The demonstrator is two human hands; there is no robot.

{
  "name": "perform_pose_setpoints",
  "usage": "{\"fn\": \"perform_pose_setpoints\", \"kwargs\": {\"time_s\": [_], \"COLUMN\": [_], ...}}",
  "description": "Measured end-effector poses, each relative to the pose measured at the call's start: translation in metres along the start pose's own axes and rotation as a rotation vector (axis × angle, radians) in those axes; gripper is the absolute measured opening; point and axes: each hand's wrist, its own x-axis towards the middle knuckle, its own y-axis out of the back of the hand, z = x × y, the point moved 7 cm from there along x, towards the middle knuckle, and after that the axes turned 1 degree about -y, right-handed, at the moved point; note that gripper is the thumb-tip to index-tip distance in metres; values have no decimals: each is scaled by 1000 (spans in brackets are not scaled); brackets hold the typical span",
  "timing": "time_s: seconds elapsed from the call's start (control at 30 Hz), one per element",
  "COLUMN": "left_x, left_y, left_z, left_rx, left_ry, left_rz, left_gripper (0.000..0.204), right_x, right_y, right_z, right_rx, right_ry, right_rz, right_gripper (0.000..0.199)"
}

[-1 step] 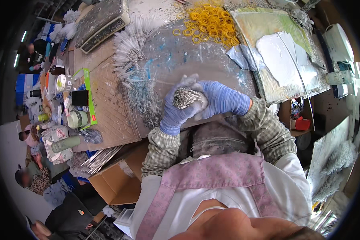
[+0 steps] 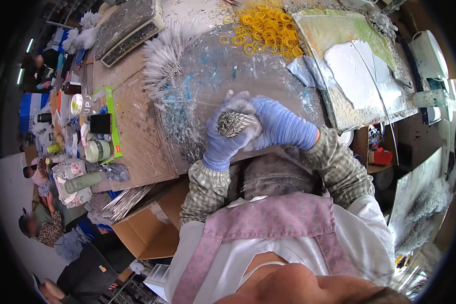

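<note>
From the head view, my left hand [image 2: 223,139] and right hand [image 2: 281,124] — both in blue gloves — clasp a bundle of thin grey sticks [image 2: 233,123] together over the counter [image 2: 137,137], well below the pile of yellow rings [image 2: 266,30].

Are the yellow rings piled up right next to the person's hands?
No, the yellow rings lie in a heap at the far edge of the table, well away from the gloved hands holding the bundle of thin sticks.

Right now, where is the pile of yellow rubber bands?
In the head view, the yellow rubber bands lie at the far edge of the worktable, ahead of both gloved hands, between the fanned white bristles and the pale smeared board.
</note>
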Motion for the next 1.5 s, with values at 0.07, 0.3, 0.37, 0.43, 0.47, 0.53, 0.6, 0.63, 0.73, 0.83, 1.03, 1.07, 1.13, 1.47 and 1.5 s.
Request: {"fn": "perform_pose_setpoints", "kwargs": {"time_s": [0.07, 0.3, 0.37, 0.43, 0.47, 0.53, 0.6, 0.63, 0.73, 0.83, 1.03, 1.07, 1.13, 1.47, 1.5], "left_x": [-3, -6, -17, 1, 4, 5, 2, 1, -2, -2, 3, 3, 2, 17, 16], "left_y": [6, 0, -7, 3, -4, -4, -6, -8, -7, -4, 0, -5, -6, -17, -18], "left_z": [18, -35, -40, -16, 3, 6, 24, 17, -8, -16, -19, -18, -25, 17, 16], "left_rx": [298, 132, -36, 257, 551, 313, 674, 669, 659, 502, 667, 663, 485, 598, 571], "left_ry": [-226, 14, 160, -47, -246, -90, -492, -489, -344, -173, -294, -292, -124, -239, -342], "left_rz": [177, 48, -16, -70, -129, -107, -68, -62, 12, -63, -131, -128, 4, -59, -122], "left_gripper": [61, 120, 108, 98, 88, 70, 74, 74, 86, 95, 93, 93, 97, 86, 85], "right_x": [1, -11, -13, -11, -12, -8, -15, -20, -23, -25, -21, -21, -20, -17, -13], "right_y": [1, -20, -16, -6, -5, -3, -3, -5, -15, -16, -13, -13, -16, -1, -6], "right_z": [-3, 44, 45, 38, 34, 16, 14, 21, 51, 48, 49, 53, 55, 28, 40], "right_rx": [-185, -226, -156, -138, -136, -329, -421, -424, -552, -532, -751, -751, -460, -71, -365], "right_ry": [71, -20, -99, -103, -108, 48, 36, 10, -101, -106, -86, -89, 0, 176, 5], "right_rz": [134, 224, 114, -43, -49, 33, 217, 247, 167, 140, 103, 99, 141, 209, 39], "right_gripper": [93, 98, 95, 87, 87, 88, 89, 90, 87, 84, 78, 78, 81, 79, 81]}}
